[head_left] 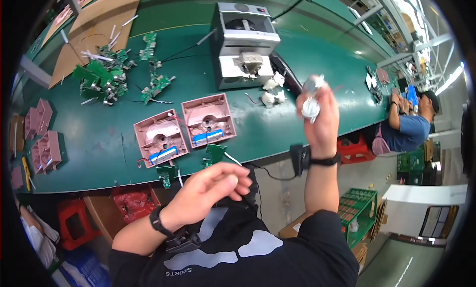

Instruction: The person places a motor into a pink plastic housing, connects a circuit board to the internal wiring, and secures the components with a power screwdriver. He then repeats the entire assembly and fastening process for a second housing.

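Note:
My right hand point(323, 119) is raised over the right part of the bench, closed on round silvery-white parts point(311, 108). They are blurred, so their exact kind is unclear. My left hand point(214, 187) hovers near the bench's front edge with its fingers loosely curled and apart, holding nothing. Just beyond it lies a green circuit board point(214, 155) with a white wire. Another green board point(166, 176) hangs over the edge. Behind them sit two pink plastic housings, the left one point(159, 137) and the right one point(208, 119), each with a blue battery inside.
A grey machine point(245, 46) stands at the back, with small whitish parts point(272, 91) beside it. A heap of green circuit boards point(101, 76) lies at back left, and more pink housings point(46, 150) at far left. A co-worker point(409, 121) sits at right by a red stool point(354, 150).

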Demonstrator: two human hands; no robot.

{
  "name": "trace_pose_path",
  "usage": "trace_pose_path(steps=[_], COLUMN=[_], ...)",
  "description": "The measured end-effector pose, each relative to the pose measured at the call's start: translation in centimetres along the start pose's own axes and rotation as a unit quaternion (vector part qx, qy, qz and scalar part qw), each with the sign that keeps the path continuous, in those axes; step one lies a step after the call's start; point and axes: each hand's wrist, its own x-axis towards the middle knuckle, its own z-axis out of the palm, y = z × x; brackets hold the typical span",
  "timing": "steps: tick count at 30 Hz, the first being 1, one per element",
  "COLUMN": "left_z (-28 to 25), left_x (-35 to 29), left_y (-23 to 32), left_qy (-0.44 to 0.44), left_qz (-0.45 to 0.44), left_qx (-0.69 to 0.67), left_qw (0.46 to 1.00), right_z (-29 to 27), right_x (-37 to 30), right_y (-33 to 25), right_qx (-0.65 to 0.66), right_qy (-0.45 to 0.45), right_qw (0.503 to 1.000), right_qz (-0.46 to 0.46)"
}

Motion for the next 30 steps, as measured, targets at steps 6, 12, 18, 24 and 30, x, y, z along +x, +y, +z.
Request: trace_pose_path(steps=[6, 12, 18, 24, 30], left_z=[1.2, 0.6, 0.0, -0.7, -1.4], left_x=[3.8, 2.6, 0.9, -0.2, -0.4], left_y=[1.2, 1.5, 0.2, 0.2, -1.9], left_qy=[0.057, -0.042, 0.002, 0.064, 0.232], left_qz=[-0.057, -0.028, -0.027, -0.069, 0.266], left_qx=[-0.241, -0.228, -0.148, 0.006, 0.55], left_qw=[0.967, 0.972, 0.989, 0.996, 0.757], right_z=[7.4, 8.6, 9.1, 9.2, 8.7], right_x=[-6.3, -8.3, -7.8, -9.1, -4.9], right_y=[2.0, 2.7, 0.7, 0.1, 1.6], right_qx=[-0.044, -0.101, -0.336, -0.42, -0.468], right_qy=[-0.091, -0.16, -0.245, -0.209, -0.141], right_qw=[0.995, 0.982, 0.895, 0.857, 0.858], right_qz=[0.005, -0.027, -0.159, -0.215, -0.156])
